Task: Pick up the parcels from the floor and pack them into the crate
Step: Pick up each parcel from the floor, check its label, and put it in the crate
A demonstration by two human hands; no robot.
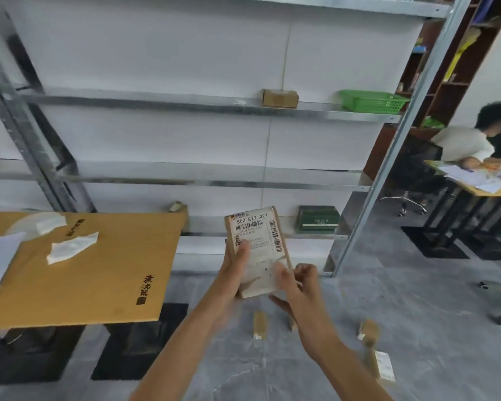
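A small brown cardboard parcel (258,241) with a white barcode label stands upright in front of me, held in both hands. My left hand (233,273) grips its left side, thumb lying across the label. My right hand (297,285) grips its lower right corner, thumb on the front. Other small brown parcels lie on the grey floor below: one (259,325) just under my hands, one (368,332) to the right, and a labelled one (383,366) nearer me. No crate is in view.
A wooden table (99,285) with crumpled paper stands at left on black feet. Metal shelving (185,180) fills the wall ahead, holding a cardboard box (279,98), a green basket (370,101) and a dark green box (317,219). A seated person (469,143) works at a desk far right.
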